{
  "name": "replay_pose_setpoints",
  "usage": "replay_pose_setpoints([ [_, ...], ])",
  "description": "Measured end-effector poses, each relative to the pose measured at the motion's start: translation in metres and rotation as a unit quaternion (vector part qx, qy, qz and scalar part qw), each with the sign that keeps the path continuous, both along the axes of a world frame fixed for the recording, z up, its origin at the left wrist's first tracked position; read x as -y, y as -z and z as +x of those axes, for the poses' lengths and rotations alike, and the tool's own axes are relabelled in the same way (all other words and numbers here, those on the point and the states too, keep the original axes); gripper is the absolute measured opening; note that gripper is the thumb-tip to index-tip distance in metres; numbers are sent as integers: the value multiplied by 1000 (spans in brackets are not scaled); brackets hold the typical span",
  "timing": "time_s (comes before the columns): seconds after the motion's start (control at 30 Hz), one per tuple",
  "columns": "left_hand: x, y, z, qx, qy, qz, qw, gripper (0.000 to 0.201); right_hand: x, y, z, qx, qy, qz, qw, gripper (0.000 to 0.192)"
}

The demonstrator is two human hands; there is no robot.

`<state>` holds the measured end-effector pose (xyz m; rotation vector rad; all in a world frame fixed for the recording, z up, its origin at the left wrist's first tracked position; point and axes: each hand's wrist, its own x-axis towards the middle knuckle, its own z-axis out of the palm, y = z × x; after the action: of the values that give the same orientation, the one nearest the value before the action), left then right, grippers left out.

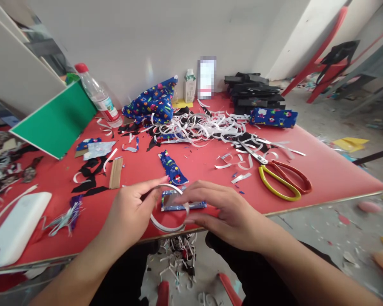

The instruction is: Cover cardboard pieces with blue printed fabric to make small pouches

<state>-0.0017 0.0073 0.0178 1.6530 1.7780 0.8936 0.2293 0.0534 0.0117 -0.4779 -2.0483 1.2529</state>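
My left hand point(132, 208) pinches a narrow white strip bent into a ring-like loop point(167, 228) between thumb and forefinger. Opposite it, my right hand point(225, 208), slightly blurred, curls its thumb and fingers about the loop's right side. Whether the loop is a tape roll or a single curled strip I cannot make out. Beneath the hands, at the table's front edge, lies a flat brown piece with blue patterned edges point(183, 200), partly covered by the right fingers. Just behind it is a blue cartoon-print fabric piece point(173, 168).
Scissors point(279, 178) with yellow and red handles lie right on the red table point(325, 165). Behind are curled white strips point(207, 127), blue printed fabric point(153, 102), stacked black pieces point(255, 91), a bottle point(104, 102) and a carton point(190, 86). A white power bank point(17, 229) sits left.
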Motion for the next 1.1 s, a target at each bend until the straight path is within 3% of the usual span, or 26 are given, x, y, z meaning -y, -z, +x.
replay_pose_setpoints([
  [0.07, 3, 1, -2, -20, 25, 30, 999, 40, 1, -1, -3, -66, 36, -105, 992, 13],
  [0.13, 7, 0, -3, -81, 53, 160, 982, 57, 1, 0, -6, -134, 68, -219, 964, 15],
  [0.2, 10, -2, -2, -171, 119, 300, 931, 74, -1, 1, -7, -177, 73, -306, 933, 20],
  [0.23, 11, -2, -1, -211, 169, 335, 903, 76, -2, 2, -7, -190, 69, -337, 919, 22],
  [0.27, 11, -1, 1, -233, 212, 346, 884, 74, -4, 2, -7, -202, 64, -362, 908, 22],
  [0.33, 9, 1, 4, -227, 265, 333, 876, 68, -6, 4, -6, -217, 54, -393, 892, 20],
  [0.4, 7, 1, 6, -192, 264, 316, 891, 66, -8, 6, -4, -216, 61, -387, 894, 17],
  [0.5, 5, -3, 5, -205, 234, 310, 899, 62, -10, 5, 1, -164, 130, -316, 925, 14],
  [0.63, 5, -13, 3, -318, 253, 318, 857, 42, -11, 2, 9, -48, 206, -277, 937, 14],
  [0.77, 2, -15, 7, -400, 240, 322, 824, 29, -11, 3, 16, 46, 196, -271, 941, 17],
  [0.9, -7, -13, 16, -450, 297, 305, 785, 29, -13, 10, 21, 83, 188, -274, 940, 37],
  [1.1, -16, -13, 34, -495, 340, 242, 762, 22, -11, 22, 15, 205, 240, -102, 943, 37],
])
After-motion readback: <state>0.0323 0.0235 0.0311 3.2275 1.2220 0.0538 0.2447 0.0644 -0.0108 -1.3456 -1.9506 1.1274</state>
